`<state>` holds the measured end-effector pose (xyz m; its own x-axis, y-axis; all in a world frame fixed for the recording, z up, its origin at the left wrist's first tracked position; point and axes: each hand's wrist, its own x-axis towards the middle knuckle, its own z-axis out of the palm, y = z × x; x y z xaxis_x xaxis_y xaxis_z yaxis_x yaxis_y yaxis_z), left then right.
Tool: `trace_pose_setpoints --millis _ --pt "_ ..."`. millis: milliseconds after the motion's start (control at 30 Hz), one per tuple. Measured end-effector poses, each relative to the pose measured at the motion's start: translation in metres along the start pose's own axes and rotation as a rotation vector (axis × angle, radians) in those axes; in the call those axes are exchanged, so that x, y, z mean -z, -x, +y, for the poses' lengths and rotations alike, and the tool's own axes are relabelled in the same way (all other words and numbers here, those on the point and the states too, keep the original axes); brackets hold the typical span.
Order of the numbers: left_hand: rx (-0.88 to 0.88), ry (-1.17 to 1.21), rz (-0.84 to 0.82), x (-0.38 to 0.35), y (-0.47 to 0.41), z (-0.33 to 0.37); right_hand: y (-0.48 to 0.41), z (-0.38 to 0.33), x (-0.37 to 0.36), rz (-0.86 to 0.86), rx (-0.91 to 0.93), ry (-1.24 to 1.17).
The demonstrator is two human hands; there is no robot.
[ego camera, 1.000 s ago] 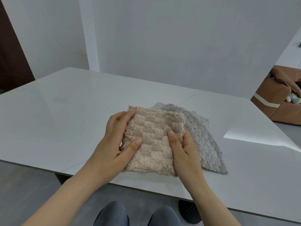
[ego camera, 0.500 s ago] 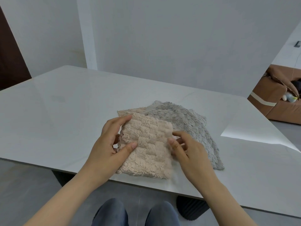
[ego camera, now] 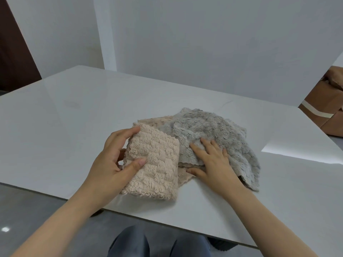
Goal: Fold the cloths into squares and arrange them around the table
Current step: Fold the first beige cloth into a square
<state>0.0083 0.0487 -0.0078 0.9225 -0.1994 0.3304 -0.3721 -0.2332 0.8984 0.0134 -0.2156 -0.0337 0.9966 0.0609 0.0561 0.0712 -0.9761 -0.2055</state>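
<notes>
Near the front edge of the table, about midway along it: folded beige cloth, a thick, nearly square pad with a ribbed pile. Gripped at its left side by the left hand, thumb laid across the top face, forefinger stretched up to the far left corner, other fingers curled round the edge and mostly hidden. Hard to tell whether resting on the table or raised just off it. Just beside it, to the right and a little further from the front edge: grey cloth, loose, rumpled and unfolded, spreading toward the right edge. Pressed down by the right hand, palm down, fingers straight and spread apart over the fluffy pile, thumb stretched out to the left, touching a second beige cloth. Lies beneath the grey one, showing only as a strip at the far side and a flap at the near side, close against the folded pad. Beyond the far edge, plain pale wall; past the right edge, brown sofa with a pale stripe; off the far left corner, dark door. Below the front edge, knees in blue trousers.
</notes>
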Motion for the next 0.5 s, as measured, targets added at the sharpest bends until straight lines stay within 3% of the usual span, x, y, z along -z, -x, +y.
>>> trace_pose_setpoints --millis 500 --pt "0.025 0.069 -0.022 -0.012 -0.058 -0.020 -0.117 0.022 -0.003 0.019 -0.086 -0.009"
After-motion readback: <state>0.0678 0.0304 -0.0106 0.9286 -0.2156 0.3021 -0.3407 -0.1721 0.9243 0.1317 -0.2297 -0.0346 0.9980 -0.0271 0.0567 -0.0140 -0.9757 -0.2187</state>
